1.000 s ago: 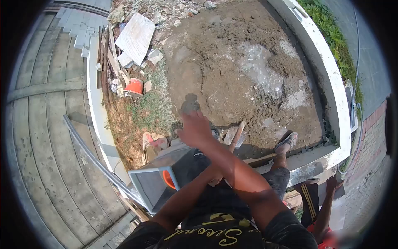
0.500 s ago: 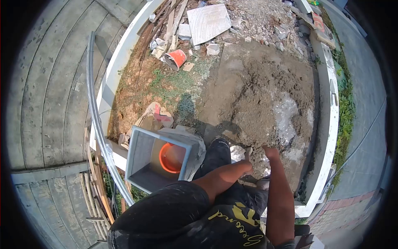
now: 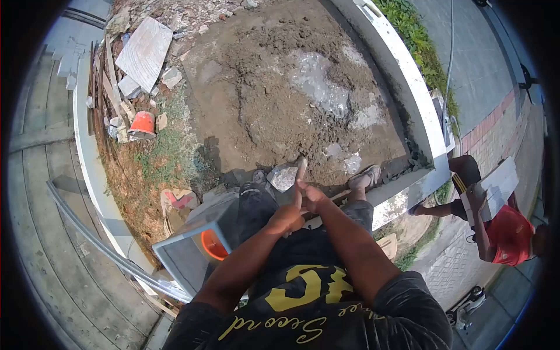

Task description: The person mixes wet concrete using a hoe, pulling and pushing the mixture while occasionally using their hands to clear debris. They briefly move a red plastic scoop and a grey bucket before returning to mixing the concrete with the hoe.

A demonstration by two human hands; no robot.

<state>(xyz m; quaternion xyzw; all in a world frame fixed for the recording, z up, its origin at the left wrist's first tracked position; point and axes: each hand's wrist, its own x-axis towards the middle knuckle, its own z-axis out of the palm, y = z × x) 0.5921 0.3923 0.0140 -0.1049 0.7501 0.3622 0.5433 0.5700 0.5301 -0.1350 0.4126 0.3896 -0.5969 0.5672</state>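
My left hand (image 3: 286, 220) is wrapped round a pale wooden handle (image 3: 300, 170) close to my body. My right hand (image 3: 313, 197) grips the same handle a little farther forward. The handle slants down towards wet, lumpy grey mortar (image 3: 268, 111); its working end cannot be made out. A pale, shiny patch (image 3: 282, 177) lies on the ground just left of the handle, between my feet. Shallow water (image 3: 319, 84) lies on the mix farther out.
At my left stands a grey tub (image 3: 186, 256) holding an orange bucket (image 3: 214, 244). Another orange bucket (image 3: 143, 123) lies near a white slab (image 3: 144, 53) and rubble. A low white wall (image 3: 402, 58) edges the right. Beyond it a person in red (image 3: 513, 236) carries a pale board (image 3: 496, 185).
My view has swung to the right, bringing the other person into sight. My hands, apart before, are now close together on the handle.
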